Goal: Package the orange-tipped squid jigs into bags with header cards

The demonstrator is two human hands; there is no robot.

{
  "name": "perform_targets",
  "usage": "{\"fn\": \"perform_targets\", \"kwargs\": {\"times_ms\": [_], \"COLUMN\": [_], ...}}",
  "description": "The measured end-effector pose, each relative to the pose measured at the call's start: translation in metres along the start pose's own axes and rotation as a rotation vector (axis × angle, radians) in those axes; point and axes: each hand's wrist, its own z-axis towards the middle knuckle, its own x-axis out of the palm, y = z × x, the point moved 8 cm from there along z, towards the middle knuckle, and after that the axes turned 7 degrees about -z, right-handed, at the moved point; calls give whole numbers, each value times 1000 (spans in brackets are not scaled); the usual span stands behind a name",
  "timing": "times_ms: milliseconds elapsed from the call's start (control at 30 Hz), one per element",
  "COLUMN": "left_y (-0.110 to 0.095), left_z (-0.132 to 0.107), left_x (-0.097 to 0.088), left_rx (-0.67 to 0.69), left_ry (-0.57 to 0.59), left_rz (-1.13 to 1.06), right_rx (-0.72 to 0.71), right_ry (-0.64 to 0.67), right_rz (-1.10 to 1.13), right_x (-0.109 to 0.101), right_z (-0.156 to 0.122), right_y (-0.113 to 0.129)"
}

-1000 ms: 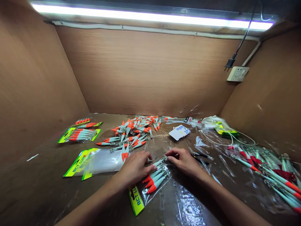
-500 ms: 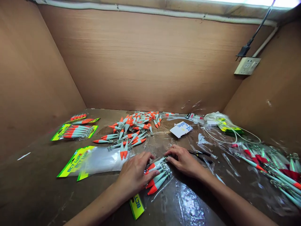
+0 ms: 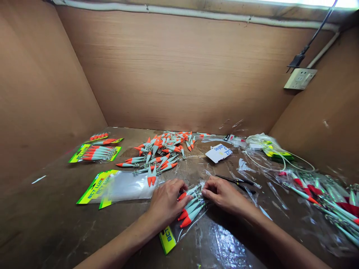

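In front of me lies a clear plastic bag (image 3: 179,233) with a yellow-green BCT header. Several white fishing lures (image 3: 193,216) with orange tips and wire hooks are inside it, their hooks toward the upper right. My left hand (image 3: 169,198) is closed on the bag's left side, its thumb lying over the lures and its fingers curled above them. At the hook end, my right hand (image 3: 221,192) pinches the edge of the bag between thumb and fingers; the exact grip is partly hidden. Black-handled pliers (image 3: 238,182) lie just beyond the right hand.
Flat BCT LURE bags (image 3: 126,185) lie left, with a pile of loose lures (image 3: 165,147) behind. Filled packs (image 3: 98,151) sit far left. A handwritten card (image 3: 218,153), a white cord (image 3: 284,164) and red-and-white lures (image 3: 331,198) are rightward. Wooden walls (image 3: 179,74) enclose the table.
My right hand has closed into a tighter pinch at the hook end of the bag. My left hand stays on the bag. The whole view has shifted slightly.
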Motion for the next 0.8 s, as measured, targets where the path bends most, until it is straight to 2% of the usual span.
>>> {"fn": "perform_targets", "kwargs": {"times_ms": [167,333,467,800], "left_y": [0,2,1,1], "left_z": [-1,0,0,-2], "left_x": [1,2,0,2], "left_rx": [9,14,11,17], "left_ry": [-14,-12,-15,-24], "left_rz": [18,20,14,-5], "right_rx": [-26,-116,-156,-99], "right_ry": [-4,2,46,86], "right_rz": [2,8,-1,28], "right_x": [5,5,4,8], "right_z": [0,2,3,8], "right_y": [3,7,11,6]}}
